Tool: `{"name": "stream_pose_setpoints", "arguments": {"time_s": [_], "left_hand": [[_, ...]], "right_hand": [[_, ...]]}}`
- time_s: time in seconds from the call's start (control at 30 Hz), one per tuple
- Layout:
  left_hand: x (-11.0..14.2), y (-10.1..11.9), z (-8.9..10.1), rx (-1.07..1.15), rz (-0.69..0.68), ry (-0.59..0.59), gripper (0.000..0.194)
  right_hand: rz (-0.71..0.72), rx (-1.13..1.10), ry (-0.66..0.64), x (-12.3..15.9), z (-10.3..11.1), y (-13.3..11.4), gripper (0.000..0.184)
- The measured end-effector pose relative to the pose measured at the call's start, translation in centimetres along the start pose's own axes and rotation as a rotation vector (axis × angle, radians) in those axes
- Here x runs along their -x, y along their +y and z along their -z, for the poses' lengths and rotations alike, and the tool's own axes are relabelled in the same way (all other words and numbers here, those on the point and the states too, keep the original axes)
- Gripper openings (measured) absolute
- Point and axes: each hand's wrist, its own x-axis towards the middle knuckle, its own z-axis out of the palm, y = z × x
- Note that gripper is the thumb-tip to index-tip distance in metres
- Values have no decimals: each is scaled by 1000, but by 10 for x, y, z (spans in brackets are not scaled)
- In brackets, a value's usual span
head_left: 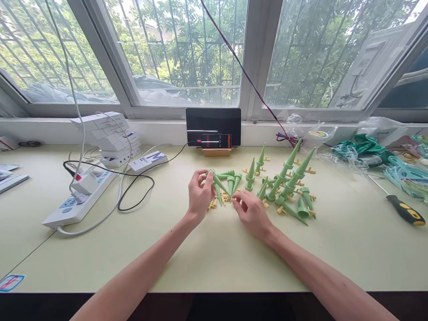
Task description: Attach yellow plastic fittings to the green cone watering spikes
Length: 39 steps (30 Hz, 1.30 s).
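Observation:
My left hand [199,195] is closed around the wide end of a green plant watering spike [220,183], whose tip slants down to the right. My right hand [253,213] has its thumb and index fingertips pressed together close to that tip; whatever they pinch is too small to make out. Between and behind the hands lie loose green spikes [230,182] and small yellow valves [213,204], partly covered by my left fingers. Right of my right hand stand several green spikes [296,180] with yellow valves fitted, some stacked, others lying on their sides.
A phone [216,141] rests on a small stand before a dark tablet [213,122]. On the left are a power strip [82,196], cables and stacked white boxes [115,138]. A screwdriver [405,209] and plastic bags [359,150] lie on the right.

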Motion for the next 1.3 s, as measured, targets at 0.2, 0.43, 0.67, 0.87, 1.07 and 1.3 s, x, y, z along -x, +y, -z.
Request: {"name": "stream_pose_setpoints", "arguments": {"time_s": [0.2,0.43,0.67,0.87,1.07,1.3], "left_hand": [[1,1,-2,-5,-1,28,30],[0,-1,-2,10,18,43,29],[0,-2,-1,18,45,41,30],[1,-3,-1,34,62,20,30],[1,-4,-1,32,66,17,31],[1,-4,-1,33,66,9,31]], "right_hand": [[187,210,-100,1,-4,0,22],[227,364,-195,2,-6,-4,22],[215,326,-247,3,-4,-7,18],[219,268,-234,2,-5,-3,21],[227,309,-233,2,-6,-3,24],[226,300,-252,2,-5,-3,21]]}}
